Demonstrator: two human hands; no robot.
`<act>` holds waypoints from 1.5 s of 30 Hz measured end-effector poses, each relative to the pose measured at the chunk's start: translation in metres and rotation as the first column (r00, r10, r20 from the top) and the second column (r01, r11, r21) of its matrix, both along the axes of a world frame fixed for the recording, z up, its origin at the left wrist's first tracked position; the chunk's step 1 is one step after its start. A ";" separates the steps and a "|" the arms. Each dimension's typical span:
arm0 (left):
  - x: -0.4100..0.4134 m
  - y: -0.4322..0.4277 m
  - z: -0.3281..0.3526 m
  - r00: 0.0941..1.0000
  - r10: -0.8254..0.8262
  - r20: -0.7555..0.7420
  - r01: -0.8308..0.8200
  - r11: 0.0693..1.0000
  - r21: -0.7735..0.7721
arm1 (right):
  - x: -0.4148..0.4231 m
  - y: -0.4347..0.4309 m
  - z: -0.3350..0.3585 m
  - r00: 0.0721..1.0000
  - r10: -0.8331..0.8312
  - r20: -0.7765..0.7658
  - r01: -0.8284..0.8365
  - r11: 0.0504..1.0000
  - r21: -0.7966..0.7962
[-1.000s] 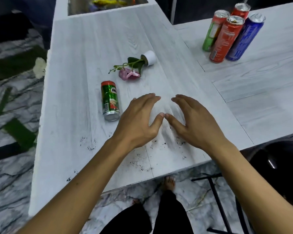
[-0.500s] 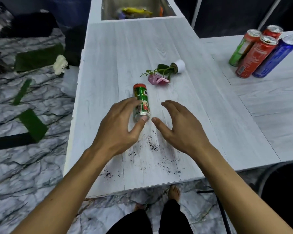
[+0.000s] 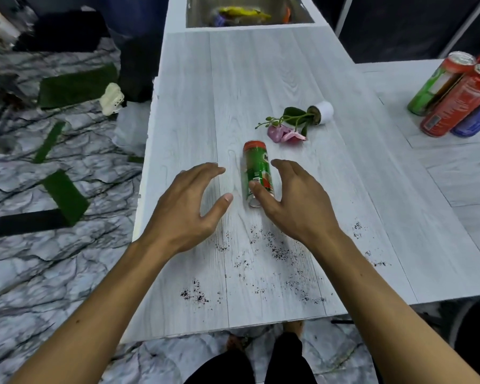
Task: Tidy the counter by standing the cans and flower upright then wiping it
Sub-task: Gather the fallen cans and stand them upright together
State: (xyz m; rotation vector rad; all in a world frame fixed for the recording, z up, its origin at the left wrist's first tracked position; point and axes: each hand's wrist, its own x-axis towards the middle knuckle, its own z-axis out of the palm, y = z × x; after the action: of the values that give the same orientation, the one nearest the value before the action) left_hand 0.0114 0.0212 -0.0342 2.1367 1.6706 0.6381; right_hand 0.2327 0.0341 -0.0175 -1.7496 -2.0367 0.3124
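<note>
Head view: green can point(image 3: 257, 170) lies on its side mid-counter point(image 3: 194, 87), red end far, silver end near. Right hand point(image 3: 294, 202) spread wide, thumb over the can's near end, fingers curved just right of it; cannot tell if it touches. Left hand point(image 3: 187, 206) open wide, holding nothing, just left of the can. Flower point(image 3: 288, 128) tipped over just beyond the can, its white pot point(image 3: 323, 112) on its side. Standing cans point(image 3: 455, 95) grouped far right. Dark crumbs point(image 3: 275, 250) scattered on the near counter. Sink point(image 3: 250, 12) at far end.
</note>
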 end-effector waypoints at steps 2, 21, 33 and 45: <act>-0.003 0.004 -0.004 1.000 -0.013 0.007 0.013 1.000 -0.010 | -0.004 0.007 -0.003 1.000 -0.030 -0.002 0.030 1.000 0.005; -0.014 0.026 -0.039 0.994 -0.102 -0.026 0.102 0.995 -0.005 | -0.024 0.052 -0.014 0.971 -0.238 0.034 0.240 0.960 -0.145; -0.018 0.024 -0.046 0.994 -0.111 0.002 0.111 0.994 -0.004 | -0.033 0.073 -0.014 0.970 -0.245 -0.002 0.234 0.928 -0.291; -0.017 0.026 -0.042 0.993 -0.120 -0.003 0.120 0.993 0.005 | -0.020 0.055 -0.003 0.975 -0.199 -0.095 0.177 0.963 -0.202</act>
State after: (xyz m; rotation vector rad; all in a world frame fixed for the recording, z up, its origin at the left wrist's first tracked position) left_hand -0.0059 0.0468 -0.0759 2.2228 1.5291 0.6041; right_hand 0.2127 0.0894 -0.0202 -1.9756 -1.7940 0.5512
